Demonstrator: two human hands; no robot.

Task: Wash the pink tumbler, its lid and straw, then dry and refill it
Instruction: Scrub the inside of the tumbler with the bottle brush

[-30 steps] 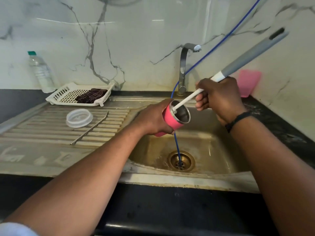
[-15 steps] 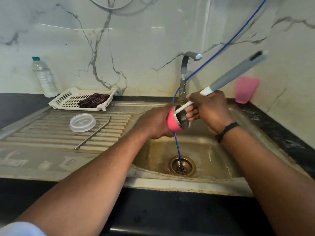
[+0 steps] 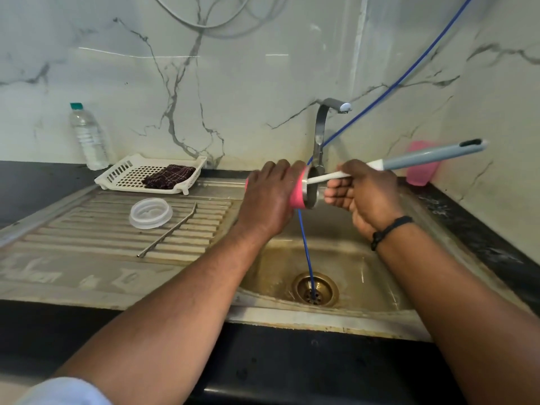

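My left hand [image 3: 270, 200] grips the pink tumbler [image 3: 298, 189] on its side over the sink, its steel mouth facing right. My right hand [image 3: 361, 190] grips a long bottle brush [image 3: 420, 159] with a grey and white handle. The brush's white shaft runs into the tumbler's mouth, and its head is hidden inside. On the ribbed drainboard to the left lie the clear lid [image 3: 150, 213] and the metal straw [image 3: 169, 230], side by side and apart from each other.
The steel sink basin [image 3: 365, 267] has a brass drain with a blue hose [image 3: 306, 252] running into it. The tap [image 3: 324, 130] stands behind my hands. A white basket [image 3: 128, 171] with a dark cloth, a water bottle [image 3: 87, 135] and a pink cup [image 3: 422, 163] line the back.
Both hands rose and swung the tumbler from tilted up to lying flat. The brush handle dropped to nearly level. The brush stayed in the tumbler.
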